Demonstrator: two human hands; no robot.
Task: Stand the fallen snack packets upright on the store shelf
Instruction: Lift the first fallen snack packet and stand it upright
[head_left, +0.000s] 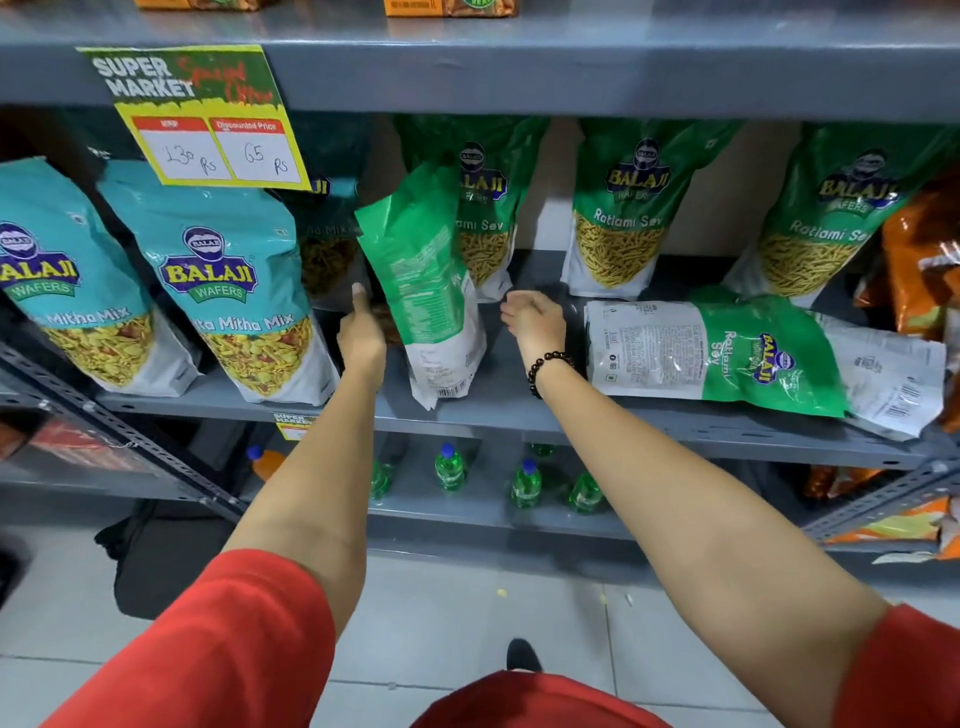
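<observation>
Middle shelf (498, 410) of a grey metal rack, stocked with Balaji snack bags. Counting the teal Mitha Mix packets (228, 291): two clearly upright at the front left, plus a third one further back in shadow behind the offer tag. Green Ratlami Sev: three standing packets (621, 208) along the back, one more being handled, and one lying flat.

The left hand (362, 332) is against the left edge of the handled green packet (426, 280), thumb sticking up, fingers tucked behind it where I can't see them, so can't tell how tight the hold is. That packet is back-side out, standing on its bottom edge near the front of the shelf and leaning a bit to the left at the top. The right hand (532, 319) is just to the right of it, fingers curled loosely, holding nothing, with a black bead bracelet (548, 370) on the wrist.

The fallen green packet (727, 356) lies flat on its back, logo up, top pointing right, just right of the right hand. Under it there's one more packet lying flat (893, 379), white back side showing, sticking out to the right.

Yellow Super Market offer tag (200, 111) hangs from the shelf above. Lower shelf has about five green bottles (449, 467) with blue caps. Orange packets (924, 260) on the far right edge.
</observation>
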